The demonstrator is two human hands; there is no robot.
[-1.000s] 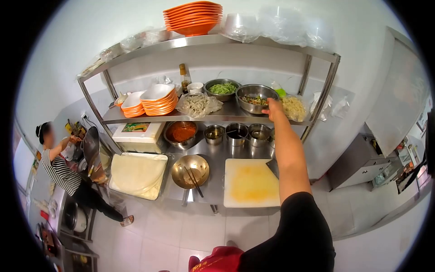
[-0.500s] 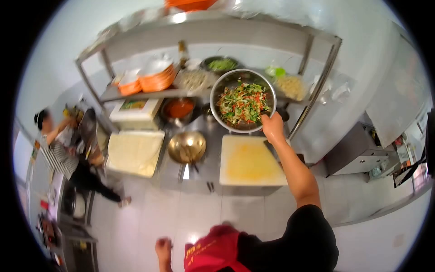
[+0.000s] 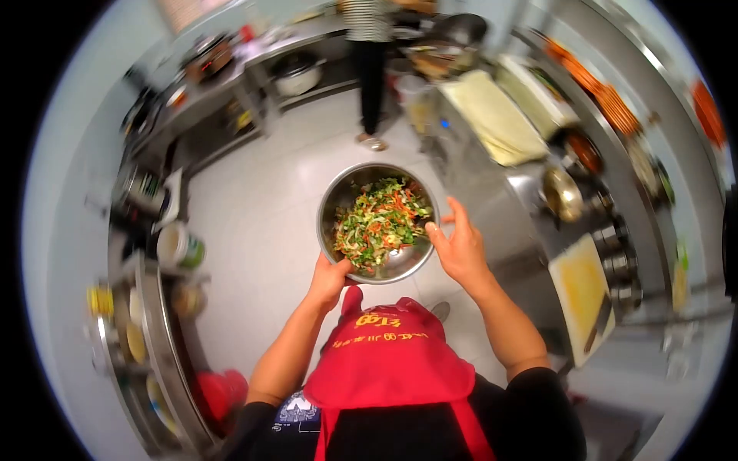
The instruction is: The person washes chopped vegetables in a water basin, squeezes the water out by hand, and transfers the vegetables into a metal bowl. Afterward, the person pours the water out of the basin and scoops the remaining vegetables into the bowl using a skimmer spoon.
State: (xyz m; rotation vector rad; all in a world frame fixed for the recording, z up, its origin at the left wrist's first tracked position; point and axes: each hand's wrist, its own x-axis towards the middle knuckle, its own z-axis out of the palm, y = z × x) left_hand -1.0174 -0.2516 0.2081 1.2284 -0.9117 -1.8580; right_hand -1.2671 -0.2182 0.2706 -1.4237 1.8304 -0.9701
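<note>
A steel mixing bowl (image 3: 411, 263) is in front of my apron, above the tiled floor. Chopped vegetables (image 3: 378, 219), green, white and orange, lie inside it. My left hand (image 3: 330, 280) grips the bowl's near-left rim, thumb on top and fingers hidden underneath. At the right side, my right hand (image 3: 460, 246) has its fingers stretched apart, with the thumb at the rim; whether it bears any weight I cannot tell.
A steel counter runs along the right, holding a cutting board (image 3: 578, 288) with a knife (image 3: 598, 324), a metal pan (image 3: 563, 194) and a pale sheet-covered tray (image 3: 492, 115). Ahead stands a person in a striped top (image 3: 367, 21). On the left are a white bucket (image 3: 179, 247) and a steel rack (image 3: 165, 338).
I have turned left, away from the counter. The bowl has come from above the counter to in front of me. My left hand has taken hold of its rim; my right hand's fingers have spread.
</note>
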